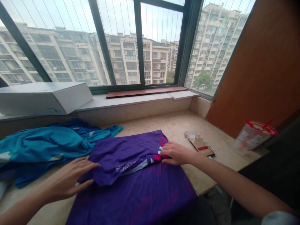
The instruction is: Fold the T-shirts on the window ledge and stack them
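A purple T-shirt (140,193) with white print lies partly folded on the stone ledge, its lower part hanging toward me. A folded-over section with a pink and white patterned edge is uppermost. My left hand (67,178) rests at the left edge of this fold, fingers stretched out and thumb apart. At the right edge, my right hand (177,153) has its fingers closed on the patterned fabric. Its fingertips are partly hidden by the cloth.
Blue and teal clothing (53,142) lies heaped at left, beside a white box (44,97) on the sill. A partly blurred phone-like object (201,147) is right of the shirt. A plastic cup (253,136) with a red lid and straw stands near the ledge's right end.
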Motion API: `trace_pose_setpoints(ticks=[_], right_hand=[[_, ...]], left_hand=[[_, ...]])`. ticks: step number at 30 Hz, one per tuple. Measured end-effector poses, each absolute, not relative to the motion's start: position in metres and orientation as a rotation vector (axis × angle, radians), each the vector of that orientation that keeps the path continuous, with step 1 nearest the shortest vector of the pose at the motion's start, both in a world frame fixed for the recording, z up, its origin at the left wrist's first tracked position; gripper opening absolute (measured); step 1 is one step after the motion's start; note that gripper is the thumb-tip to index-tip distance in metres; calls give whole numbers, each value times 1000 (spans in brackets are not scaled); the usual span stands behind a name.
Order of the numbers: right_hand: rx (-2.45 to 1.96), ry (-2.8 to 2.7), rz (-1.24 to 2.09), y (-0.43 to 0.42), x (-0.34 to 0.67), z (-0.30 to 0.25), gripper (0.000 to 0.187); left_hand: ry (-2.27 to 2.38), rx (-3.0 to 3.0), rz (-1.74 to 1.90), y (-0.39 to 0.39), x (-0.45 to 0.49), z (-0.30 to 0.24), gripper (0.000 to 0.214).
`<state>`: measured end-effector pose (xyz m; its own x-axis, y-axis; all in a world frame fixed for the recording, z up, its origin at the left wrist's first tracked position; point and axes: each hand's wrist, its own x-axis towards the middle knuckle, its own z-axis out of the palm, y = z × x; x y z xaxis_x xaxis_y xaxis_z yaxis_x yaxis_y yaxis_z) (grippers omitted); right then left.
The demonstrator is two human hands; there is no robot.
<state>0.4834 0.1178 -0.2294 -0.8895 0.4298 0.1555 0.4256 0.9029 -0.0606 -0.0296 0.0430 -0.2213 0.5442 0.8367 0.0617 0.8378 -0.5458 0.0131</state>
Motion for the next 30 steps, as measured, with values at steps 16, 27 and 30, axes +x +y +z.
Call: trace_pose_setpoints(ticks=[16, 27, 30], right_hand=[[-1392, -2668, 210, 234, 445, -239, 38], [-1411, -2469, 45, 243, 456, -194, 19], [-1355, -2355, -15, 238, 466, -166, 23]], left_hand=[[-2066, -2307, 24, 147, 12, -215, 49], [-1916, -2228, -452, 132, 4, -166, 27], [-1837, -2172, -664, 122, 3, -139, 31]])
